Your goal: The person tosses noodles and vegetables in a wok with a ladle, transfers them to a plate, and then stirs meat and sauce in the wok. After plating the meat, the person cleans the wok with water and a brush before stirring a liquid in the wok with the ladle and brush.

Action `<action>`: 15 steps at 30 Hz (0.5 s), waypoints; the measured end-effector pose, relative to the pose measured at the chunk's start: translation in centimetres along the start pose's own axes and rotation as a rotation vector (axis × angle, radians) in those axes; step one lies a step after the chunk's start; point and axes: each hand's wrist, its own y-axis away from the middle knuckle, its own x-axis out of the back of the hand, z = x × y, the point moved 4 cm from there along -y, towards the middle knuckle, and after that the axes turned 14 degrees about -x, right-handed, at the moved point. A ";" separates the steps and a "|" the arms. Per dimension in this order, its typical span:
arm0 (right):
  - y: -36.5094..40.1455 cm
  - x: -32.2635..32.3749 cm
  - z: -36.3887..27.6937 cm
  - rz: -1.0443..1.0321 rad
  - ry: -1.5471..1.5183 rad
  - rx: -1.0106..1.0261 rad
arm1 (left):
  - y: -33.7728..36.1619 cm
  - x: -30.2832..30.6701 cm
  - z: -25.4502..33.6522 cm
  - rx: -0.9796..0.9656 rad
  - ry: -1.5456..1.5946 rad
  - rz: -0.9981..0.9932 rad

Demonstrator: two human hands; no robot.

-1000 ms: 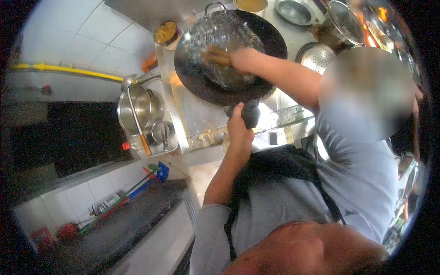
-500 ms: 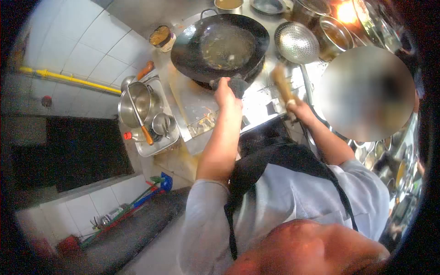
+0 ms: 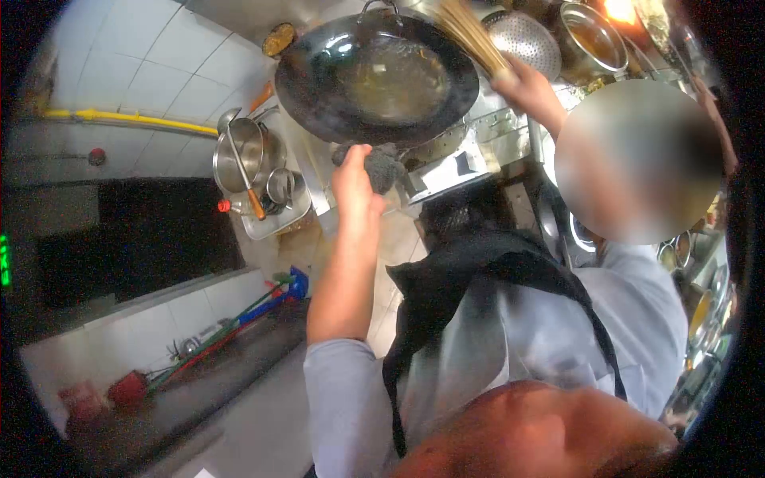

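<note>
Pooling in the wok (image 3: 311, 92), liquid (image 3: 398, 86), left hand (image 3: 355, 185) clasping dark cloth (image 3: 383, 170), right hand (image 3: 529, 88) a brush (image 3: 470, 36)

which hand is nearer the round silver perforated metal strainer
Right. The right hand, gripping a tan bristle brush, is close by the strainer's near side; the left hand, holding a grey cloth, is well to its left.

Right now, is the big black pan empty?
No, the black pan isn't empty: a murky, shiny pool of liquid shows in its bottom. How deep it is, I can't tell.
</note>
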 end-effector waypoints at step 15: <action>-17.0 -4.0 -1.6 0.025 0.523 0.251 | 1.9 -11.6 7.5 -0.598 -0.937 -0.214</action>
